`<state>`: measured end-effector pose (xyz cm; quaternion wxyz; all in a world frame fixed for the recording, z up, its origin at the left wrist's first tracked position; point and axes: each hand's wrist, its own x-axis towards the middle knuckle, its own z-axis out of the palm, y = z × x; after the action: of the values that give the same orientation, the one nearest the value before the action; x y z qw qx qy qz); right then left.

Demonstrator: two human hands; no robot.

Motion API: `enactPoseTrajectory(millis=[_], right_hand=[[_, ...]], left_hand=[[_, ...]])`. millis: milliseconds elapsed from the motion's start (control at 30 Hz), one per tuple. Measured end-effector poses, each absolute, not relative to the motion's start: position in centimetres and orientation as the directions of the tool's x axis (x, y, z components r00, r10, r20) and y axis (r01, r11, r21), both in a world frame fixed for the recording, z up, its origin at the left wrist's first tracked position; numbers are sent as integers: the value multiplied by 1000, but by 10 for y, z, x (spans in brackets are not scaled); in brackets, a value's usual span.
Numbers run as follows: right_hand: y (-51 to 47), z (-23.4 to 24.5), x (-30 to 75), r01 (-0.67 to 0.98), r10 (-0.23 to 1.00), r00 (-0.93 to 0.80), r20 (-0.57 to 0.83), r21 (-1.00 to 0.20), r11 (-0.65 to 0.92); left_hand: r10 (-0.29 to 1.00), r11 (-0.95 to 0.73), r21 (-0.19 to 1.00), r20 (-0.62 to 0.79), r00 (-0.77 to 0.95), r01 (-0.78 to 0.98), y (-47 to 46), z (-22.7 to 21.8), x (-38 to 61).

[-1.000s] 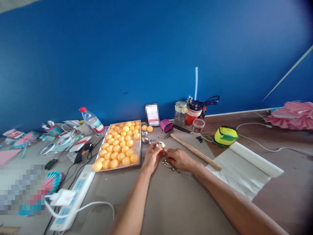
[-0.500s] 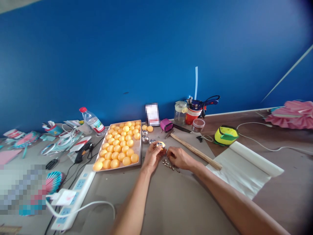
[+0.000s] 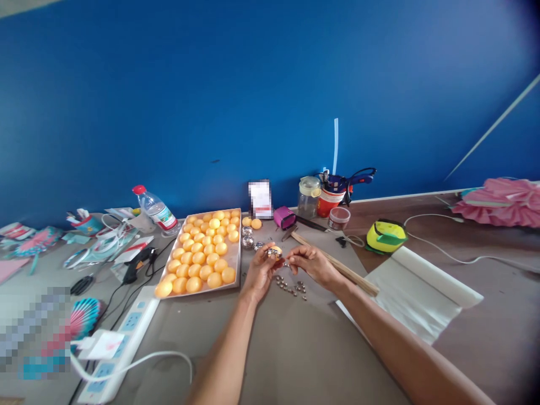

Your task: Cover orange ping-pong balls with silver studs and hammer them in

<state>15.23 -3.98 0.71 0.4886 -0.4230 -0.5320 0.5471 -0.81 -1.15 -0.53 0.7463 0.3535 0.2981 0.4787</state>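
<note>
My left hand [image 3: 259,277] is closed around an orange ping-pong ball [image 3: 275,251], part of whose surface is covered with shiny silver pieces. Just to the right, my right hand [image 3: 313,266] pinches a tiny silver stud [image 3: 287,262] between thumb and finger, close beside the ball. Below the hands lies a loose group of small silver studs [image 3: 287,289]. Silver-covered balls [image 3: 247,242] sit behind my left hand, near two plain orange balls [image 3: 256,224]. To the left, a shallow white box [image 3: 238,264] holds many orange ping-pong balls [image 3: 198,258].
A hammer [image 3: 356,279] with a wooden handle lies behind my right forearm, beside a white sheet [image 3: 415,292]. At the back stand a glass jug [image 3: 308,197], a red cup [image 3: 329,202] of tools and a purple case [image 3: 284,217]. A power strip [image 3: 134,320] and water bottle [image 3: 159,212] are left.
My right hand has lifted slightly from the loose studs toward the ball, and a tiny stud now shows at its fingertips. My left hand still holds the ball. The view has shifted slightly.
</note>
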Motion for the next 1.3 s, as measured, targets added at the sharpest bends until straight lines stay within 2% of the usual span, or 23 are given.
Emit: enactPoseTrajectory(millis=[333, 500, 800, 967, 1300], right_hand=[[-38, 3, 150, -189, 994, -112, 4, -982, -17], [-40, 5, 148, -126, 992, -127, 4, -992, -12], [-35, -5, 138, 99, 993, -49, 104, -989, 109], [-33, -8, 137, 120, 992, -51, 117, -985, 122], [-33, -7, 136, 99, 998, -33, 51, -994, 54]], left_hand=[[926, 295, 832, -129, 354, -470, -12, -4, -8], [922, 305, 816, -125, 366, -491, -13, -3, -8], [917, 253, 889, -94, 388, -381, -14, -7, -9], [923, 231, 909, -92, 374, -347, -15, -9, -9], [937, 178, 937, -68, 344, -300, -16, -10, -8]])
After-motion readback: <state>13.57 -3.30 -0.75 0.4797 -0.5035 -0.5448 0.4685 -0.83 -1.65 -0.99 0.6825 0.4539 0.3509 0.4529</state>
